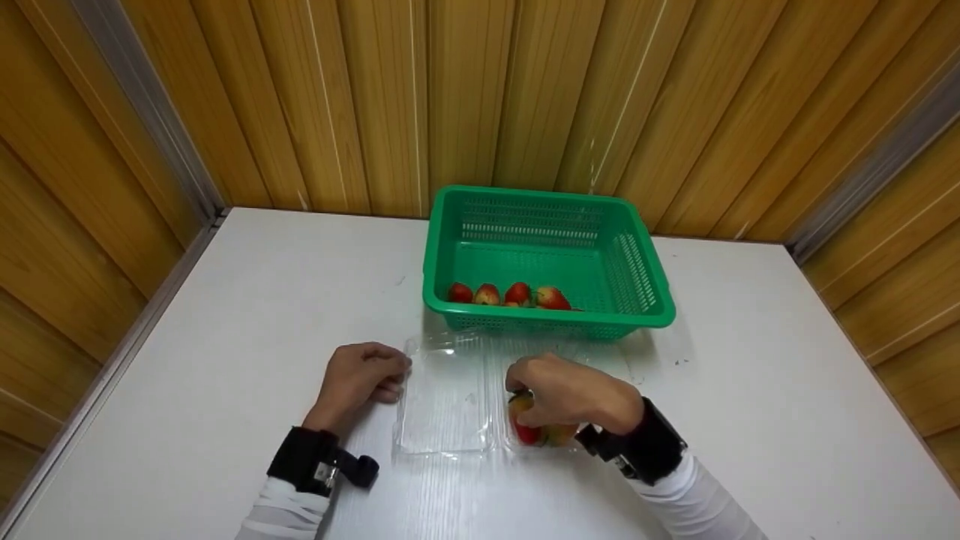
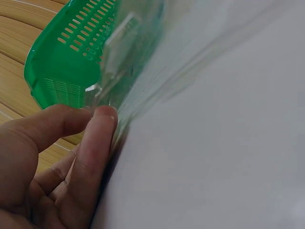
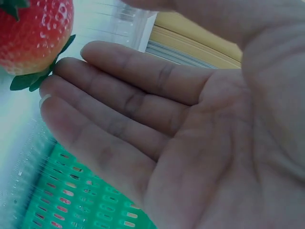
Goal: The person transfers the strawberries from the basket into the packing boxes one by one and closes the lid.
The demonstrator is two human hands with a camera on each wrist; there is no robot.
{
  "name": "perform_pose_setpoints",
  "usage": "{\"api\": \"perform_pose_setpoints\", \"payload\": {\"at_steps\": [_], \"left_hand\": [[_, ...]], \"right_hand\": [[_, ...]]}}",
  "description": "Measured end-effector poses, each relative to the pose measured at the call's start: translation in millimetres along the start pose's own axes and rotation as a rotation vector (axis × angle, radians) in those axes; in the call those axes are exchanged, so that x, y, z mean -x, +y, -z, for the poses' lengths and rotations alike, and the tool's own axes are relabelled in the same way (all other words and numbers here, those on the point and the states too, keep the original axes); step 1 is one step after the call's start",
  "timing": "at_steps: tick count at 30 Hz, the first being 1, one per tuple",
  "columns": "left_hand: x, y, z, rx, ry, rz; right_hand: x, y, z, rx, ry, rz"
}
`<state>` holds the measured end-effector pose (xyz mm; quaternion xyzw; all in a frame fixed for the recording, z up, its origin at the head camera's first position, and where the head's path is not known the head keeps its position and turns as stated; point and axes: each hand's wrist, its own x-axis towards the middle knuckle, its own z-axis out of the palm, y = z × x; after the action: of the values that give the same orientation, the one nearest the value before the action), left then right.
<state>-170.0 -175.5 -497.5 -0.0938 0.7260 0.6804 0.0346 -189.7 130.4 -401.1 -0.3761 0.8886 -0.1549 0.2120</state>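
Plastic, clear and glossy, forms the hinged clamshell box (image 1: 450,397) that lies open on the smooth white counter (image 1: 225,315), its two shallow, rounded-corner halves side by side just in front of the green perforated plastic basket (image 1: 637,247). The basket is rectangular with slotted walls and a rolled rim, and four red strawberries (image 1: 506,294) sit in a row along its near wall. The right-hand half of the clamshell holds a few more red and yellowish strawberries (image 1: 536,433), mostly covered by the right hand (image 1: 574,394).

That right hand arches over the tray with its fingers bent down among the fruit; in the right wrist view the fingers (image 3: 124,105) are nearly straight and the fingertips touch the green leaves of one dimpled red strawberry (image 3: 33,31), not yet closed round it.

The left hand (image 1: 360,379) rests on the counter at the left edge of the empty lid half. In the left wrist view the thumb and a fingertip (image 2: 97,129) pinch the thin transparent rim (image 2: 116,90).

Panelled wooden walls (image 1: 480,90) with a warm striped grain enclose the counter on three sides.
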Motion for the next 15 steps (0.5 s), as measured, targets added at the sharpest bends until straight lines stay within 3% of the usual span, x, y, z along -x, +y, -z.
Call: {"api": "perform_pose_setpoints", "payload": {"at_steps": [15], "left_hand": [[0.7,1.2,-1.5,-0.044,0.028,0.035]], "right_hand": [[-2.4,0.3,-0.9,-0.004,-0.015,-0.003]]}}
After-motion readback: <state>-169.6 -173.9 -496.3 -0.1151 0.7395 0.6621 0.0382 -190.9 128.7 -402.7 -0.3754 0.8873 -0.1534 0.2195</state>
